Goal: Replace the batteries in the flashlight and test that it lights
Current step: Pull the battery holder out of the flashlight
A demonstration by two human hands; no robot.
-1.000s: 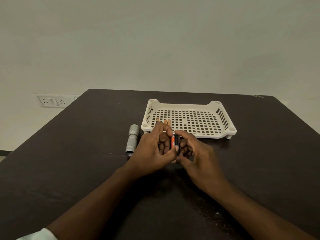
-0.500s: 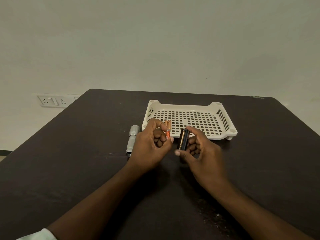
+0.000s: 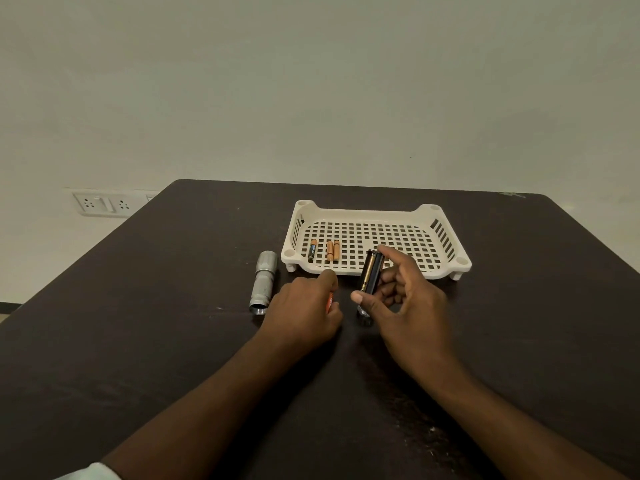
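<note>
The silver flashlight body (image 3: pixel 263 283) lies on the dark table (image 3: pixel 138 341), open end toward me. My right hand (image 3: pixel 401 299) pinches the black battery holder (image 3: pixel 371 271) between thumb and fingers, tilted upright in front of the tray. My left hand (image 3: pixel 304 306) is low over the table and grips an orange battery (image 3: pixel 330 302), mostly hidden by the fingers. A small dark cap-like part (image 3: pixel 363 315) sits on the table under my right thumb. In the white tray (image 3: pixel 446 268) lie one black-and-copper battery (image 3: pixel 312 249) and two orange batteries (image 3: pixel 333 250).
A wall socket plate (image 3: pixel 102 203) is on the wall at the far left. The table's far edge runs behind the tray and its right corner falls away at the right.
My hands have moved apart. The left hand drew the orange battery out of the holder and lowered toward the table. The right hand moved right with the holder.
</note>
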